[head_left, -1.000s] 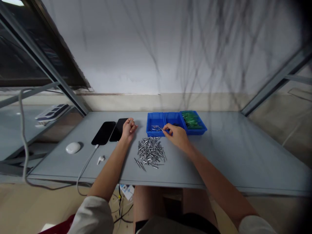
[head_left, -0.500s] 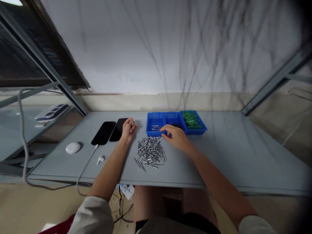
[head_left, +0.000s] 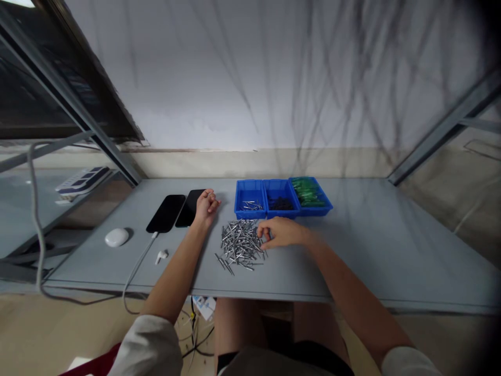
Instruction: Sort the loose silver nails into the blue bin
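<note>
A heap of small silver metal pins (head_left: 240, 243) lies on the grey table. Over its right edge is my right hand (head_left: 279, 232), fingers curled and a little apart, with nothing visible in them. My left hand (head_left: 206, 206) rests beside a black phone (head_left: 190, 209), its fingers loosely curled; whether they hold anything is too small to tell. Behind the heap stand three joined blue trays: the left tray (head_left: 248, 186) holds a few silver pins, the middle tray (head_left: 276, 187) dark small pieces (head_left: 281, 203), the right tray (head_left: 318, 211) green items (head_left: 307, 192).
To the left lie a second phone (head_left: 166, 213) with a white cable (head_left: 139, 266), a white oval case (head_left: 117, 237) and a white earbud (head_left: 161, 256). The wall (head_left: 235, 162) rises behind the table (head_left: 371, 235). Metal frame posts stand at both sides.
My right hand has moved from the front of the blue trays back toward me, down to the right side of the pin heap. The middle tray is now uncovered. My left hand has stayed put.
</note>
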Demonstrator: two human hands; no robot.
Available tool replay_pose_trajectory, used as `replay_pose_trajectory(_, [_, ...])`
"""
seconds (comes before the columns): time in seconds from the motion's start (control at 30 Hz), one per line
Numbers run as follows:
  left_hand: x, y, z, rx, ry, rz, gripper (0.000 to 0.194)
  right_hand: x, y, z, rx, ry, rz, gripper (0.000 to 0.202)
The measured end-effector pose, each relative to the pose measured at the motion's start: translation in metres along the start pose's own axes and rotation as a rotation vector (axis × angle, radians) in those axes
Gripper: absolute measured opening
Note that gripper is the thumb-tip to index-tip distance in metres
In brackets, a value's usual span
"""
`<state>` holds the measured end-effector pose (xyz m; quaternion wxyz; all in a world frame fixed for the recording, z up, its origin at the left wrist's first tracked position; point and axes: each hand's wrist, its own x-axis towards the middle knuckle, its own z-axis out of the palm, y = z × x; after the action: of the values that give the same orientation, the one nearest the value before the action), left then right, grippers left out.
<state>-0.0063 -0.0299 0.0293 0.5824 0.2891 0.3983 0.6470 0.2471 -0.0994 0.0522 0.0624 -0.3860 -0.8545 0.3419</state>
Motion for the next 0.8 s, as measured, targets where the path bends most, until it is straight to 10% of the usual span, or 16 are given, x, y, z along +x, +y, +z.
replay_pose_trajectory(0.8, [0.0021,-0.0015,-0.0009,0.014,0.010,-0.001,0.026,0.0059,0.0074,0.0055,-0.114,0.143,0.082,0.017])
